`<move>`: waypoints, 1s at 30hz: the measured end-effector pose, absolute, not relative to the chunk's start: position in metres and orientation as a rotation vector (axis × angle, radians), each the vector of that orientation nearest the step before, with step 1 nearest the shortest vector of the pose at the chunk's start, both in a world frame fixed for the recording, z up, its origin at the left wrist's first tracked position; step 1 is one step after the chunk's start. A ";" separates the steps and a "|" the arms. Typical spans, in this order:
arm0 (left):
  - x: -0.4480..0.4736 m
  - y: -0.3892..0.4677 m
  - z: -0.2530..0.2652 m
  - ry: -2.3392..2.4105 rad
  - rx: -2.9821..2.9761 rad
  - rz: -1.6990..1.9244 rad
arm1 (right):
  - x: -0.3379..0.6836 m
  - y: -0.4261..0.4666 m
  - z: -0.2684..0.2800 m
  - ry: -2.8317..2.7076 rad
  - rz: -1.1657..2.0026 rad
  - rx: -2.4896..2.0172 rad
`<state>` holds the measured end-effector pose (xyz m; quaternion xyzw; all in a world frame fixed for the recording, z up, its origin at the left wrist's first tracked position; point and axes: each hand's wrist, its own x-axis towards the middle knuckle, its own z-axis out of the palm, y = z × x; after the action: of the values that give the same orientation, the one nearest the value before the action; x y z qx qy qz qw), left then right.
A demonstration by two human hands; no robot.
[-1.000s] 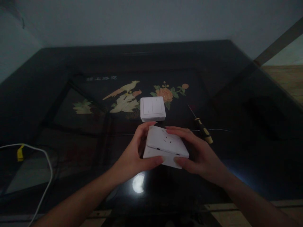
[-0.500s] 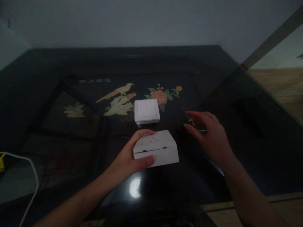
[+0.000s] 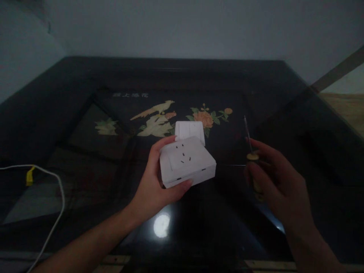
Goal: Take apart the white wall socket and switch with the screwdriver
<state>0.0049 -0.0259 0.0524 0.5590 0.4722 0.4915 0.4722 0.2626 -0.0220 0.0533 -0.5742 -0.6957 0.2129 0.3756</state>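
Note:
My left hand [image 3: 160,178] grips a white wall socket box [image 3: 189,161] by its left side, thumb along the near edge and fingers behind. Its face with several slots points up and tilts slightly toward me. Behind it, partly covered by the socket, a white light switch [image 3: 190,129] lies on the dark table. To the right, my right hand [image 3: 280,182] is closed around the handle of a screwdriver [image 3: 252,156], whose thin metal shaft points up and away from me. The screwdriver stays apart from the socket.
The glossy black table [image 3: 93,212] bears an inlaid bird and flower picture [image 3: 155,125]. At the left a white cable [image 3: 61,197] with a yellow tag [image 3: 29,176] curves over the table. A pale wall [image 3: 176,30] rises behind the far edge.
The socket box has turned and lifted, so its slotted face shows more fully. In my right hand the screwdriver has swung more upright, with the fingers now wrapped around its handle. The view has shifted left.

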 end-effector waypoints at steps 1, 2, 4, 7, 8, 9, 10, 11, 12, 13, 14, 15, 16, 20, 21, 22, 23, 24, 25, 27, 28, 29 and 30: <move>0.004 -0.024 0.053 1.171 1.385 1.216 | 0.258 -0.029 0.057 -1.825 0.595 -1.377; 0.003 -0.023 0.054 1.183 1.397 1.220 | 0.253 -0.036 0.059 -1.907 0.625 -1.286; 0.002 -0.021 0.054 1.199 1.407 1.224 | 0.244 -0.045 0.060 -2.076 0.672 -1.135; 0.000 -0.020 0.052 1.198 1.425 1.236 | 0.234 -0.051 0.055 -2.208 0.716 -1.009; 0.000 -0.020 0.052 1.197 1.435 1.239 | 0.232 -0.051 0.054 -2.219 0.714 -0.991; 0.000 -0.020 0.051 1.198 1.448 1.240 | 0.231 -0.051 0.052 -2.225 0.709 -0.981; 0.000 -0.020 0.051 1.203 1.460 1.239 | 0.231 -0.051 0.051 -2.226 0.701 -0.976; -0.001 -0.020 0.051 1.214 1.469 1.239 | 0.230 -0.050 0.050 -2.224 0.691 -0.976; -0.001 -0.020 0.051 1.227 1.477 1.236 | 0.231 -0.050 0.049 -2.221 0.681 -0.987; -0.001 -0.020 0.051 1.242 1.482 1.227 | 0.231 -0.050 0.049 -2.217 0.675 -0.999; -0.002 -0.020 0.052 1.253 1.484 1.218 | 0.231 -0.050 0.049 -2.215 0.678 -1.007; -0.002 -0.020 0.052 1.261 1.487 1.212 | 0.231 -0.049 0.050 -2.212 0.680 -1.011; -0.003 -0.019 0.052 1.266 1.491 1.209 | 0.231 -0.049 0.050 -2.209 0.681 -1.010; -0.003 -0.020 0.050 1.308 1.521 1.249 | 0.229 -0.050 0.053 -2.184 0.704 -0.993; -0.003 -0.020 0.049 1.326 1.531 1.258 | 0.228 -0.050 0.054 -2.175 0.707 -0.997; -0.002 -0.020 0.048 1.343 1.543 1.266 | 0.228 -0.051 0.054 -2.169 0.707 -1.003; -0.002 -0.020 0.047 1.358 1.555 1.269 | 0.227 -0.052 0.054 -2.165 0.697 -1.009; -0.002 -0.020 0.047 1.369 1.565 1.269 | 0.226 -0.053 0.054 -2.160 0.676 -1.018; -0.002 -0.020 0.046 1.379 1.570 1.269 | 0.226 -0.054 0.054 -2.160 0.650 -1.026; -0.002 -0.020 0.045 1.393 1.568 1.277 | 0.223 -0.057 0.053 -2.167 0.583 -1.048; -0.001 -0.021 0.045 1.401 1.569 1.283 | 0.222 -0.058 0.052 -2.174 0.549 -1.062; -0.001 -0.021 0.044 1.411 1.573 1.292 | 0.221 -0.060 0.051 -2.182 0.511 -1.076; 0.000 -0.021 0.044 1.421 1.579 1.303 | 0.219 -0.062 0.049 -2.192 0.471 -1.088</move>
<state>-0.0001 -0.0212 0.0440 0.6005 0.5405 0.4954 0.3191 0.2195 -0.0620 0.0489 -0.4138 -0.8335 0.1792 0.3191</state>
